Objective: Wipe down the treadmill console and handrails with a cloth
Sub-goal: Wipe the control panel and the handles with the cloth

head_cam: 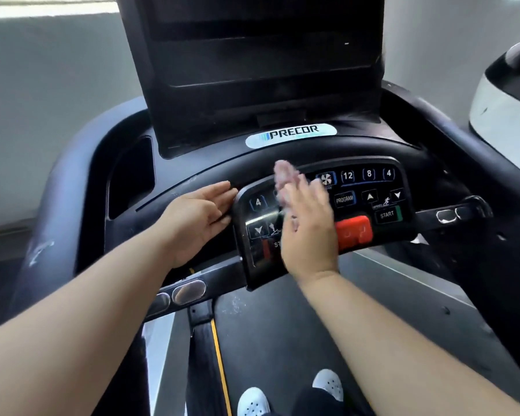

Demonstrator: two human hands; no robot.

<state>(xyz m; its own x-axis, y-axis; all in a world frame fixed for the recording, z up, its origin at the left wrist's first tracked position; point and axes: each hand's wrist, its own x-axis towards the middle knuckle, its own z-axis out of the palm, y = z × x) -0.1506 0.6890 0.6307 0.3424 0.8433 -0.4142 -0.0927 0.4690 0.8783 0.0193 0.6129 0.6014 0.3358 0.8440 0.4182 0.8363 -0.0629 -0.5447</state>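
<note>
Pale walls back the black treadmill console [312, 151]. Left hand [192, 217] lies flat, fingers together, just left of the keypad [357, 202]. Right hand [309, 229] reaches over it with fingers straight and together, and what seems a blurred pale cloth [284, 175] sits at their far tips.

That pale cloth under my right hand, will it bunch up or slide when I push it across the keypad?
Probably floppy: the pale cloth looks crumpled under the right hand, though it is blurred. It likely slides easily, since the keypad looks glossy and flat.
</note>
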